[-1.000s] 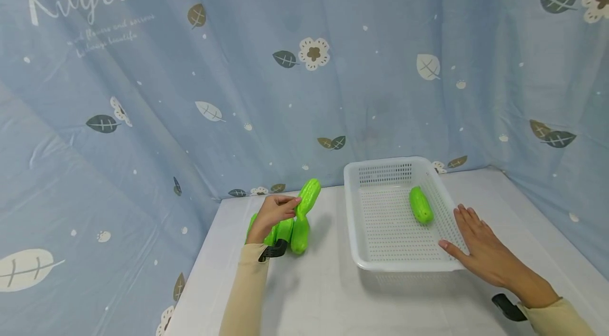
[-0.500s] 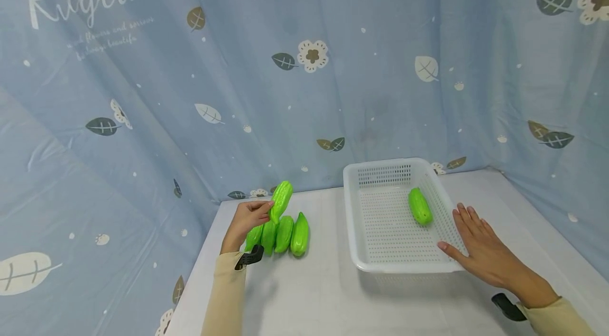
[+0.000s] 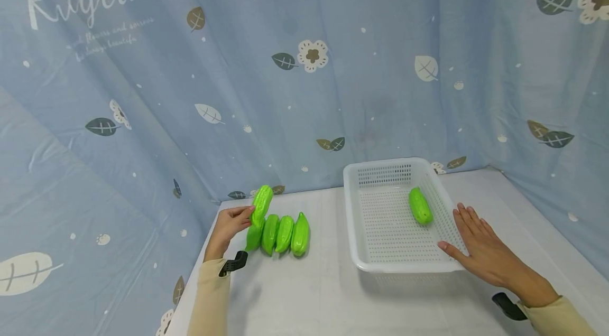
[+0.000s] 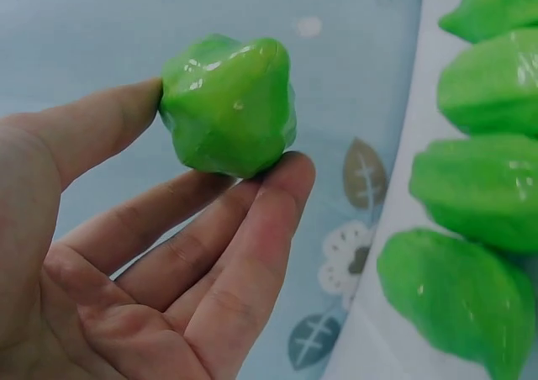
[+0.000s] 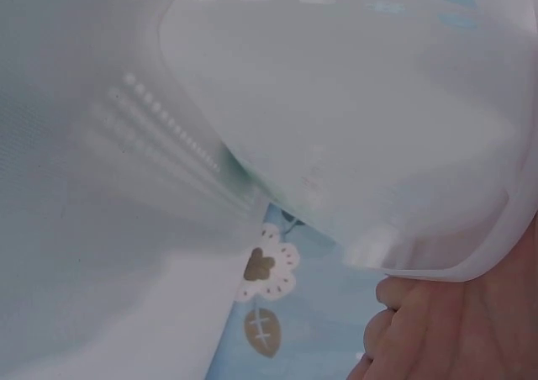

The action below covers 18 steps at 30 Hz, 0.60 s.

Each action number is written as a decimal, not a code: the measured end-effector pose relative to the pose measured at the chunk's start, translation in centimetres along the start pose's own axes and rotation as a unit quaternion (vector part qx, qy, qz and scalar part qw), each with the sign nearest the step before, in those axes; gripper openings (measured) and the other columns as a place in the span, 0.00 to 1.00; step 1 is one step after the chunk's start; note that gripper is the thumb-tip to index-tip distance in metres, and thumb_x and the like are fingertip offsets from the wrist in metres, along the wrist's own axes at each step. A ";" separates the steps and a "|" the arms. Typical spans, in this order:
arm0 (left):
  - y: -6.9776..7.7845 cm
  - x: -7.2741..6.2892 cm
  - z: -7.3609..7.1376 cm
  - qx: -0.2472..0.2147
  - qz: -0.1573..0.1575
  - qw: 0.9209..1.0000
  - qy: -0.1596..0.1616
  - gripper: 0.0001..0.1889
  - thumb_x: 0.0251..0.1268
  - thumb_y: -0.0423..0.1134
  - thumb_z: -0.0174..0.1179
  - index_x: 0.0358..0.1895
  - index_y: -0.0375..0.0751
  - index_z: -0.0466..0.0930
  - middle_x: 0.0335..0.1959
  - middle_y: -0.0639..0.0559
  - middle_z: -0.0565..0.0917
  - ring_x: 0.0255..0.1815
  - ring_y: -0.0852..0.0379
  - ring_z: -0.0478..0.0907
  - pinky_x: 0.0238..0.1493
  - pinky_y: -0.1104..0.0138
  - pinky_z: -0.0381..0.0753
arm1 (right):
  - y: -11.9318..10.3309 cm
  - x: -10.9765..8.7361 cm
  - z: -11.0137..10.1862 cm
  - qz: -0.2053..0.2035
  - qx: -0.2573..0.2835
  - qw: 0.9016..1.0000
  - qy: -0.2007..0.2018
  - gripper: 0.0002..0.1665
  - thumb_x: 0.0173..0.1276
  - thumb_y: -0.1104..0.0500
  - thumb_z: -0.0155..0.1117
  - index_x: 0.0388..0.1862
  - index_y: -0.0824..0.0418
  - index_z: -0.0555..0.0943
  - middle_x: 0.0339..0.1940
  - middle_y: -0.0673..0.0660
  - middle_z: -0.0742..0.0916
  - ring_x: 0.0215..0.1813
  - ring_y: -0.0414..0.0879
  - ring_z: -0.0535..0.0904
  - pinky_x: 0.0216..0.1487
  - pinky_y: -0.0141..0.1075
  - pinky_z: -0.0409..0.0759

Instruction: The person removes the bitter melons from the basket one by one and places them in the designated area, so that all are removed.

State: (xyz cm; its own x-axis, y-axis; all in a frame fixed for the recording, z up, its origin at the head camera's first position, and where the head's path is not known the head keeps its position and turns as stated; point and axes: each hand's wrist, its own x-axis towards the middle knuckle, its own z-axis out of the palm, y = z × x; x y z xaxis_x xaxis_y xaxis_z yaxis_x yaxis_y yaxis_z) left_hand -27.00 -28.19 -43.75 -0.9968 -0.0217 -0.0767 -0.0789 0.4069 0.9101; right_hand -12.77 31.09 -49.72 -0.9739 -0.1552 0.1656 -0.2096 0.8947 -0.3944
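Observation:
My left hand (image 3: 232, 227) pinches a glossy, ridged green bitter melon (image 3: 262, 202) between thumb and fingertips, raised above the left end of a row. In the left wrist view its blunt, lumpy end (image 4: 231, 107) faces the camera. Several more bitter melons (image 3: 284, 234) lie side by side on the white table, just right of and below the held one. My right hand (image 3: 487, 251) lies with straight fingers along the right rim of a white plastic basket (image 3: 351, 220). In the right wrist view, fingers (image 5: 437, 325) show under the basket's rim.
One bitter melon (image 3: 421, 206) lies inside the basket, toward its right wall. A blue patterned curtain (image 3: 266, 87) hangs behind and along the left of the white-covered table (image 3: 323, 294).
My left hand has moved left with the bitter melon, from over the row's right end to its left end, uncovering the row. The right hand and basket have stayed put.

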 end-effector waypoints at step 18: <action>-3.3 -0.3 -2.3 0.008 -0.036 0.997 0.066 0.32 0.74 0.53 0.64 0.67 0.28 0.76 0.63 0.31 0.82 0.45 0.62 0.88 0.58 0.60 0.87 | 0.0 0.0 0.0 -0.002 0.015 1.000 0.002 0.58 0.80 0.36 0.53 0.82 0.77 0.42 0.85 0.76 0.43 0.86 0.68 0.29 0.78 0.41 0.08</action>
State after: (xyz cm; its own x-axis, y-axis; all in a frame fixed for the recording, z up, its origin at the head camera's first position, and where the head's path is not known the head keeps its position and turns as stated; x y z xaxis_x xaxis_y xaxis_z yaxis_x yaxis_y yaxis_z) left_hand -26.42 -31.62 -45.82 -0.9816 -0.1709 -0.0855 -0.1504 0.4151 0.8972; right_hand -12.73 31.12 -49.72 -0.9726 -0.1568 0.1715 -0.2162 0.8812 -0.4204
